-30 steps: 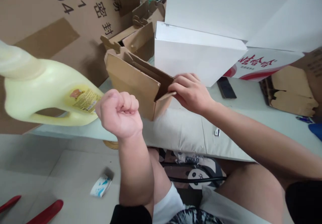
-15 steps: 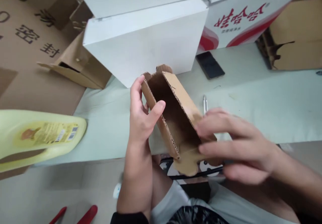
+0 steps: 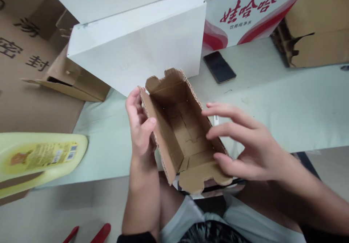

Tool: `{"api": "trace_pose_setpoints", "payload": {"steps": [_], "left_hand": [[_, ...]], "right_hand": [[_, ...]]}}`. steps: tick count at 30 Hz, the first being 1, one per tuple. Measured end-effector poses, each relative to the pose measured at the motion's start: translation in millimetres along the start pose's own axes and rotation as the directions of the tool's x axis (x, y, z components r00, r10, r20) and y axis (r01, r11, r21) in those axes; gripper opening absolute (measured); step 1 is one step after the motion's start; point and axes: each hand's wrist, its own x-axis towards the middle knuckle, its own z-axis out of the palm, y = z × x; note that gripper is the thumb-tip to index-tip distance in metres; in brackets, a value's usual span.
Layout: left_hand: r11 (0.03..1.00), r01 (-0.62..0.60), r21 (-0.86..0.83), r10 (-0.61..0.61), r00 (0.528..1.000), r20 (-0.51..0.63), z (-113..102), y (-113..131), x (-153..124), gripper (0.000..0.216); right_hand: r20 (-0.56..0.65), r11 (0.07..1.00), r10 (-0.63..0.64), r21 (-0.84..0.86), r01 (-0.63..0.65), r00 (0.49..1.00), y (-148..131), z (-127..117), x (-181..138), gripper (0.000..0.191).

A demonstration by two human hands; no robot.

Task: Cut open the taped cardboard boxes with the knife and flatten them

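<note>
A small open brown cardboard box (image 3: 181,130) sits between my hands at the near edge of the pale green table (image 3: 272,104), its opening facing up and its flaps spread. My left hand (image 3: 140,128) grips the box's left wall, thumb over the rim. My right hand (image 3: 245,144) presses spread fingers against the right wall and the near flap. The inside of the box holds nothing.
A big white box (image 3: 136,43) stands just behind. A black phone (image 3: 219,66) lies on the table to the right, before a red-printed carton (image 3: 245,14). A yellow jug (image 3: 38,159) lies at left. Brown cartons (image 3: 313,39) stand at the right, and another folded carton (image 3: 68,81) at left.
The left hand went from a fist to gripping the box. The box turned from flattened and tilted to open and facing up, and my right hand shifted along its right wall.
</note>
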Motion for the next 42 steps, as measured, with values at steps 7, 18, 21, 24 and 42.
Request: {"api": "trace_pose_setpoints", "payload": {"steps": [7,18,21,24,42], "left_hand": [[0.875,-0.102,0.474,0.021,0.985,0.173,-4,-11,-4,0.063],[0.738,-0.173,0.652,0.007,0.968,0.249,-4,-12,0,0.061],[0.736,-0.199,0.647,0.027,0.964,0.266,-4,-14,-1,0.060],[0.739,-0.195,0.645,0.019,0.963,0.270,-5,-16,-1,0.056],[0.740,-0.197,0.643,0.030,0.965,0.261,-4,-16,-1,0.056]], "right_hand": [[0.309,0.998,-0.043,0.051,0.029,0.950,9,13,2,0.047],[0.136,0.999,-0.012,-0.044,0.018,0.991,14,21,5,0.019],[0.178,0.998,-0.028,-0.043,0.036,0.984,14,19,7,0.016],[0.136,1.000,-0.029,0.015,0.028,0.990,17,17,6,0.013],[0.101,0.996,-0.051,0.081,0.043,0.994,18,10,7,0.010]]}}
